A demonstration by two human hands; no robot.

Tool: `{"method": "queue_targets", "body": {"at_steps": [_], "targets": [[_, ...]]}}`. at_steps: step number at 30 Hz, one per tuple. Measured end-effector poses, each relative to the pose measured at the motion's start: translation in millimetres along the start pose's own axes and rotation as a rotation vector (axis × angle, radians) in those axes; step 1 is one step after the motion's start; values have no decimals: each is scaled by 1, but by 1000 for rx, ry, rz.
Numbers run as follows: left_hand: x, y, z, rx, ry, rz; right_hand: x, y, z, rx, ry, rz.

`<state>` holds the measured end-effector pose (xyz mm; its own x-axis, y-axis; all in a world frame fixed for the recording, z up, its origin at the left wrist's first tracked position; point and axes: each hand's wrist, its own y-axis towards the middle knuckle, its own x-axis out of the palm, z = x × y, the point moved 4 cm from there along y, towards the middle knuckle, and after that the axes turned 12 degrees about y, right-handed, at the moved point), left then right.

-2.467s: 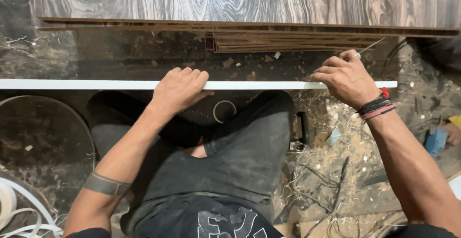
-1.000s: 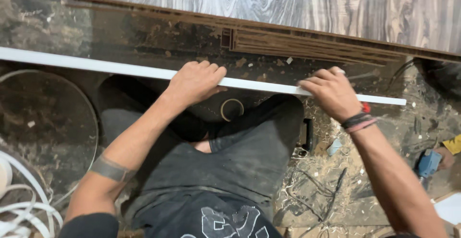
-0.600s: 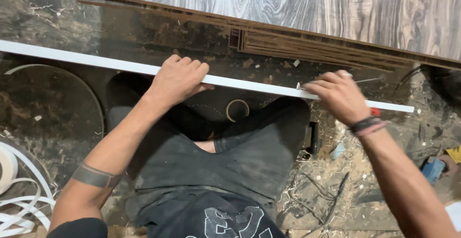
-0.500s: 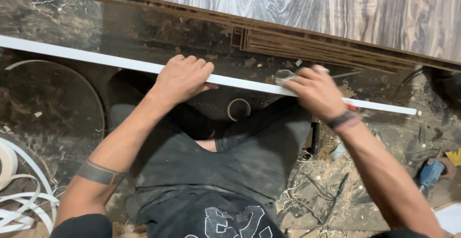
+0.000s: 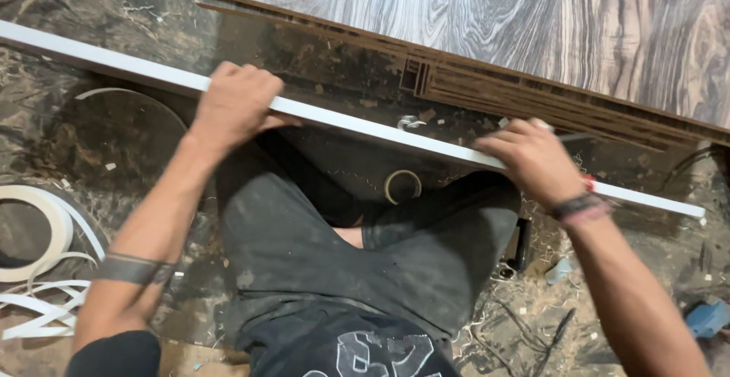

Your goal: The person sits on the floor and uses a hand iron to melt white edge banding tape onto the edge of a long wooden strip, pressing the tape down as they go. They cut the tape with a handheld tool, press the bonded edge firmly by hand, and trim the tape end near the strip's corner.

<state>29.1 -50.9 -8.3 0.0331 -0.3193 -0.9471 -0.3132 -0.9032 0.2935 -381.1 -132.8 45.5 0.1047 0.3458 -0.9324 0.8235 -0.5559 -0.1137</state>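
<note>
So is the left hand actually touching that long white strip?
Touching. The head view shows the left hand lying over the long white strip, fingers curled across its far edge.

No packages, labels, signs or screens in view.
Nothing of that kind can be made out on the floor or among the boards and scraps.
</note>
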Motion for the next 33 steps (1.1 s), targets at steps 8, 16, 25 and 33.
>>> {"method": "queue_targets", "body": {"at_steps": [8, 16, 25, 33], "targets": [[14, 62, 157, 32, -281, 104, -1, -67, 55, 133, -145, -86], [10, 80, 192, 106, -250, 159, -13, -157, 114, 255, -262, -66], [13, 80, 187, 139, -145, 85, -2, -163, 115, 182, -280, -37], [16, 81, 187, 136, -189, 78, 15, -40, 17, -120, -132, 109]]}}
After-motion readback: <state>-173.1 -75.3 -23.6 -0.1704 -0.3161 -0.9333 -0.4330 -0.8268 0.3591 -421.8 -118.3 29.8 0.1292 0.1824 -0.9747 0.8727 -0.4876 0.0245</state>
